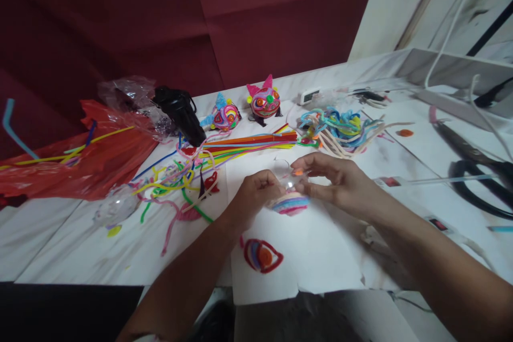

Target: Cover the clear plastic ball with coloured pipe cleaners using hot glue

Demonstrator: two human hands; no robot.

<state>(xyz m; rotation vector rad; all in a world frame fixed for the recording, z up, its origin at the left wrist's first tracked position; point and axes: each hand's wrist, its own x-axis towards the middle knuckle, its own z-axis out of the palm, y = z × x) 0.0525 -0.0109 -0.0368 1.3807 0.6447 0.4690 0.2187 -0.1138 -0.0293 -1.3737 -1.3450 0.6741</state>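
At the centre of the white worktop (pixel 80 246), the left hand (pixel 256 192) and right hand (pixel 336 179) are both closed around a small ball wrapped in striped pipe cleaners (pixel 290 204), held just above a sheet of paper (pixel 320 256); a red coiled eye shape (pixel 261 255) lies on the paper nearer the person; beyond the hands lie straight pipe cleaners (pixel 248 144), two finished colourful figures (pixel 264 100), and black scissors (pixel 476 171) to the right.
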